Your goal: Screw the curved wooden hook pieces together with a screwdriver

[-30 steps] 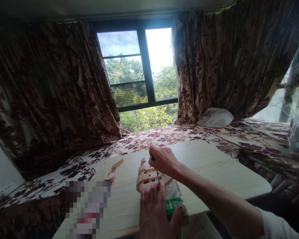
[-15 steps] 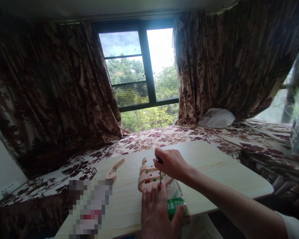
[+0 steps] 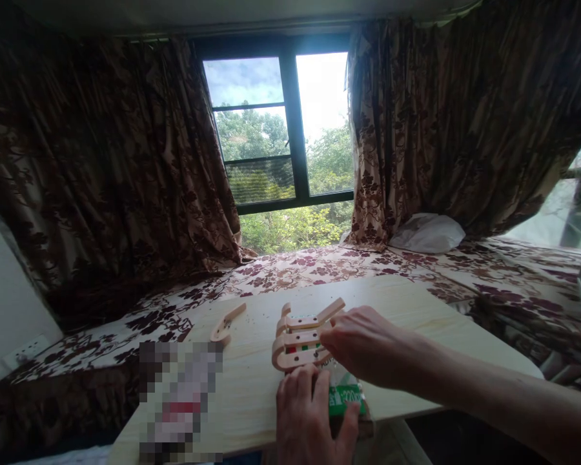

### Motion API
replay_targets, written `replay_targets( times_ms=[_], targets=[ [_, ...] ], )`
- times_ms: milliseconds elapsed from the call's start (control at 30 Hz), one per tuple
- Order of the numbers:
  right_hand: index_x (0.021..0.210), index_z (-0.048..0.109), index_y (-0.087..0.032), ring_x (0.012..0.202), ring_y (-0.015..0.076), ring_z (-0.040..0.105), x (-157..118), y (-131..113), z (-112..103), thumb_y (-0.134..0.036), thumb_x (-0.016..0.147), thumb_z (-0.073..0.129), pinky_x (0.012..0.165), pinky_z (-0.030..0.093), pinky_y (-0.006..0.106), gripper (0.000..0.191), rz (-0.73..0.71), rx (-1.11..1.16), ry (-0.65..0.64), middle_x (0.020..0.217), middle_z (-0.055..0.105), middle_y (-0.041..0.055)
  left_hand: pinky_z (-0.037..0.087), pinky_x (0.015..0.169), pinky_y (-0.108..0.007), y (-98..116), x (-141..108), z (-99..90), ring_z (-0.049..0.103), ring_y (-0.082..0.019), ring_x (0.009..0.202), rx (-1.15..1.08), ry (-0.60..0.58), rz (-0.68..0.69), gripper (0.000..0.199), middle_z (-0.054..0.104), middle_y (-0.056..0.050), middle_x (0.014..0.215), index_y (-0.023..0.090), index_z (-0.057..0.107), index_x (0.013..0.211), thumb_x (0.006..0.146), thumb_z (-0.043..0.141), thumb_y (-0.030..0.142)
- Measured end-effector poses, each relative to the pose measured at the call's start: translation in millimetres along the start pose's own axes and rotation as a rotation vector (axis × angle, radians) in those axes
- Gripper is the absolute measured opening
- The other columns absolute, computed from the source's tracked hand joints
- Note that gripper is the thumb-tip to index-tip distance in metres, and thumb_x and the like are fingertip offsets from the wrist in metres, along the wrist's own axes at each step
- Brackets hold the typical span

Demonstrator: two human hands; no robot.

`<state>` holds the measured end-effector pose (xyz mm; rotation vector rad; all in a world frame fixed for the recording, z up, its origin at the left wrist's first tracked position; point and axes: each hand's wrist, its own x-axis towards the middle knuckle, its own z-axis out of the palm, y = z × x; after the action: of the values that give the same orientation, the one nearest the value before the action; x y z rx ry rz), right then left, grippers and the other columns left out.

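Curved pale wooden pieces (image 3: 299, 340) with dark holes or screws lie side by side on top of a printed plastic packet (image 3: 346, 397) with a green band. My left hand (image 3: 307, 413) is spread over the near part of this packet, its fingertips at the edge of the nearest wooden piece. At the right ends of the pieces is my right hand (image 3: 361, 339), closed in a fist. The dark-handled screwdriver seen in it earlier is hidden by the fingers now. A separate curved wooden piece (image 3: 226, 323) lies to the left.
Everything rests on a light wood-grain table (image 3: 401, 310). Small dark bits are scattered near the lone wooden piece. A blurred-out patch (image 3: 181, 400) covers the table's left side. Behind are a flower-patterned cover (image 3: 300, 265), a white plastic bag (image 3: 428, 232), curtains (image 3: 375, 142) and a window.
My right hand has come down and to the right, away from the upright screwdriver position over the nearest piece. My left fingers have drawn back slightly, uncovering that piece. The view shifted slightly.
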<state>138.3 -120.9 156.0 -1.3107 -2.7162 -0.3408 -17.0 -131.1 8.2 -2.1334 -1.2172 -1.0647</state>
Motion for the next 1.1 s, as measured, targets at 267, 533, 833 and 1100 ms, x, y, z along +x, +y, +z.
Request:
replay_targets(
  times_ms=[267, 533, 833, 1100],
  targets=[
    [0.078, 0.068, -0.017, 0.062, 0.016, 0.06, 5, -1, 8, -0.017, 0.083, 0.054, 0.049, 0.027, 0.026, 0.015, 0.018, -0.011, -0.041, 0.072, 0.069, 0.0068, 0.042, 0.09, -0.042, 10, 3, -5.2, 0.053, -0.024, 0.101, -0.108, -0.027, -0.065, 0.03, 0.059, -0.005, 0.107, 0.024, 0.059, 0.106, 0.081, 0.057, 0.04],
    [0.077, 0.069, -0.018, 0.063, 0.0181, 0.063, 4, -2, 15, -0.018, 0.084, 0.051, 0.05, 0.029, 0.027, 0.019, 0.03, -0.028, -0.014, 0.071, 0.07, 0.0075, 0.043, 0.09, -0.04, 10, 5, -12.5, 0.054, -0.023, 0.102, -0.105, -0.081, -0.042, 0.028, 0.06, -0.004, 0.108, 0.025, 0.06, 0.107, 0.082, 0.057, 0.039],
    [0.073, 0.068, -0.014, 0.063, 0.0195, 0.064, 10, -6, 15, -0.015, 0.081, 0.051, 0.051, 0.033, 0.025, 0.019, 0.029, -0.04, -0.024, 0.069, 0.069, 0.0107, 0.042, 0.091, -0.04, 12, 7, -13.0, 0.053, -0.023, 0.104, -0.103, -0.092, -0.048, 0.028, 0.06, -0.004, 0.109, 0.024, 0.059, 0.107, 0.083, 0.057, 0.038],
    [0.075, 0.069, -0.015, 0.065, 0.0192, 0.065, 20, 1, 25, -0.012, 0.078, 0.054, 0.054, 0.035, 0.025, 0.016, 0.027, -0.03, -0.058, 0.073, 0.071, 0.0113, 0.044, 0.089, -0.041, 10, 6, -12.0, 0.054, -0.023, 0.1, -0.115, -0.06, -0.034, 0.026, 0.06, -0.004, 0.107, 0.025, 0.06, 0.103, 0.08, 0.059, 0.039]
  ],
)
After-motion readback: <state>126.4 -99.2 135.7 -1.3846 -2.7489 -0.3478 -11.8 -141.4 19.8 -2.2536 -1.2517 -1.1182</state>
